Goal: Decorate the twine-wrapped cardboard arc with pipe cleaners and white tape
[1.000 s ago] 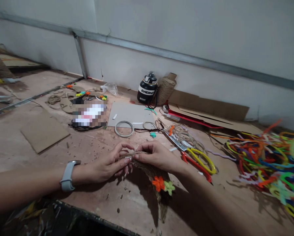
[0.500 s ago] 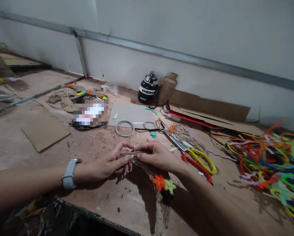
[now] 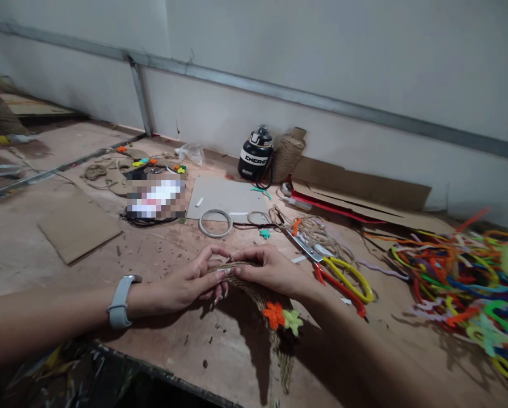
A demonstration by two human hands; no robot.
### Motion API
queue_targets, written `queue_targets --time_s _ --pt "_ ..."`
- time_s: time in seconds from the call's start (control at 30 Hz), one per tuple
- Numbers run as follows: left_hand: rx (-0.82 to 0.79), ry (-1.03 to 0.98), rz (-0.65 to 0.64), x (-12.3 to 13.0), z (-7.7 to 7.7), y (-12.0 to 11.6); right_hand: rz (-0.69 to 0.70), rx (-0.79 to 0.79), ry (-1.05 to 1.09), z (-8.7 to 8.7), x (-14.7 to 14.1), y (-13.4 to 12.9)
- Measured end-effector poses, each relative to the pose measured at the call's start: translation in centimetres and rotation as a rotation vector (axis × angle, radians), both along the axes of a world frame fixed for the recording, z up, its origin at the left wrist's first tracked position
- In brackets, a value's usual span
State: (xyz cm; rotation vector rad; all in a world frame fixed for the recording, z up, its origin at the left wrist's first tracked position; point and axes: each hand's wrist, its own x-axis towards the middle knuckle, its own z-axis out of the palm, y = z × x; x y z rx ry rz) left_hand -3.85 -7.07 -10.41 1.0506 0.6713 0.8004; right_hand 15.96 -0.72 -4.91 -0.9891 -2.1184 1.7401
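A curved piece wrapped in brown twine (image 3: 254, 289) is held between both hands above the table. My left hand (image 3: 196, 280), below a grey watch band, pinches its upper left end. Against the same end, my right hand (image 3: 270, 269) has its thumb and fingers closed on the twine, close to the left fingertips. An orange flower (image 3: 274, 315) and a pale green flower (image 3: 293, 322) sit side by side on the lower part, where twine hangs down. The fingers hide part of the twine edge.
Scissors (image 3: 321, 258) with yellow and red handles lie beyond my right hand. A tape ring (image 3: 216, 233), grey card (image 3: 223, 195) and black bottle (image 3: 255, 156) are farther back. Colourful pipe cleaners (image 3: 470, 283) heap at right; brown cardboard (image 3: 79, 225) lies left.
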Motion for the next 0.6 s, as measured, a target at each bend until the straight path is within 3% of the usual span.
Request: queue_targets --time_s 0.6 --pt "0.007 -0.001 0.014 0.00 0.01 -0.15 -0.023 -0.065 0.035 0.02 0.00 -0.05"
